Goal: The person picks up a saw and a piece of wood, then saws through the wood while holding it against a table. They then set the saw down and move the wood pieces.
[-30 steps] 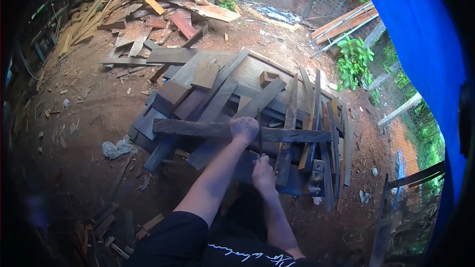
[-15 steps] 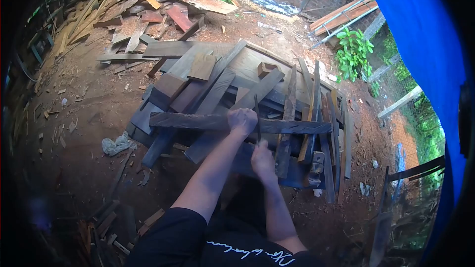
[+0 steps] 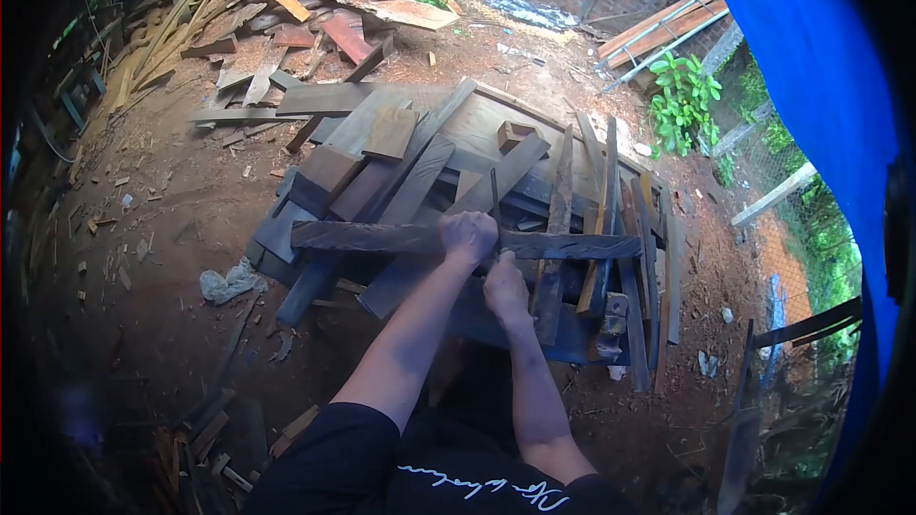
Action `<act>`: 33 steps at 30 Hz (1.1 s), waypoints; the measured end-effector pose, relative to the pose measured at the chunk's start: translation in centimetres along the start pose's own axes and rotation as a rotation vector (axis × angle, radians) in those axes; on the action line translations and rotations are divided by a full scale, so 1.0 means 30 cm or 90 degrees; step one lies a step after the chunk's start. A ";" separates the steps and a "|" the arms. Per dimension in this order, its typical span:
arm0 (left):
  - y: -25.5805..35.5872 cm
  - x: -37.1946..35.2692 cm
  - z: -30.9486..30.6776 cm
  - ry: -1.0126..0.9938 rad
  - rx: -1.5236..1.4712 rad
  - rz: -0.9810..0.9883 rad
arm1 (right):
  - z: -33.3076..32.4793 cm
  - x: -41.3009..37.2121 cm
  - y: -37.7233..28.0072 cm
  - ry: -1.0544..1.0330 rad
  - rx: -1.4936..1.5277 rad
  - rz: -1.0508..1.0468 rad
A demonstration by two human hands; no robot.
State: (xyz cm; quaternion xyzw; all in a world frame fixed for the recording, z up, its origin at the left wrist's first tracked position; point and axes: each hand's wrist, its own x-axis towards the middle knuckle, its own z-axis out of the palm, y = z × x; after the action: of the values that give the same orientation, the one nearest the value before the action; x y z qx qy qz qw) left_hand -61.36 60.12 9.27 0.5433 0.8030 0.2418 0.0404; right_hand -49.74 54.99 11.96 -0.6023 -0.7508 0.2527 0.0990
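A long dark wooden plank point(image 3: 582, 246) lies crosswise over a heap of boards. My left hand point(image 3: 468, 234) is closed over the plank near its middle, pressing down on its upper side. Just right of that, my right hand point(image 3: 506, 288) grips a handsaw point(image 3: 495, 198), whose thin dark blade shows nearly edge-on. The blade crosses the plank close beside my left fingers, its far end pointing away from me. The saw's handle is mostly hidden in my fist.
Beneath the plank, several boards point(image 3: 420, 176) lie on a large panel point(image 3: 477, 119). A small wooden frame point(image 3: 515, 136) sits on it. Scrap wood point(image 3: 343, 33) is piled behind. A blue tarp point(image 3: 811, 67) hangs at right, and a crumpled plastic bag point(image 3: 229, 281) lies left on the dirt.
My right hand has moved forward, toward the plank, and the saw blade reaches further past it. My left hand and the plank stay in place.
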 end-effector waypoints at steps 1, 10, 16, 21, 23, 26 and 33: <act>0.003 -0.003 -0.011 0.000 -0.003 -0.006 | -0.001 -0.008 0.000 0.000 0.003 0.000; 0.006 -0.012 -0.012 -0.019 -0.001 -0.007 | -0.006 -0.080 0.012 -0.004 0.017 0.034; 0.001 -0.005 -0.022 0.019 -0.036 -0.002 | -0.026 -0.072 0.004 -0.020 0.017 0.004; 0.000 -0.009 -0.009 -0.017 -0.028 -0.009 | -0.024 -0.135 -0.012 -0.020 -0.005 0.043; 0.007 -0.007 -0.022 -0.019 -0.009 -0.013 | -0.020 -0.036 -0.019 -0.021 -0.008 0.041; 0.005 -0.002 -0.014 -0.026 -0.023 -0.025 | -0.013 -0.005 -0.005 -0.021 -0.017 0.014; 0.000 0.000 0.008 -0.006 -0.009 -0.016 | -0.029 -0.117 -0.014 -0.035 -0.016 0.042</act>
State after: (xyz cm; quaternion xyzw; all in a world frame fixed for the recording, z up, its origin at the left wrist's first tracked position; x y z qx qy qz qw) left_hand -61.28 60.21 9.05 0.5339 0.8078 0.2447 0.0511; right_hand -48.83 51.79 13.45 -0.6206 -0.7360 0.2631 0.0626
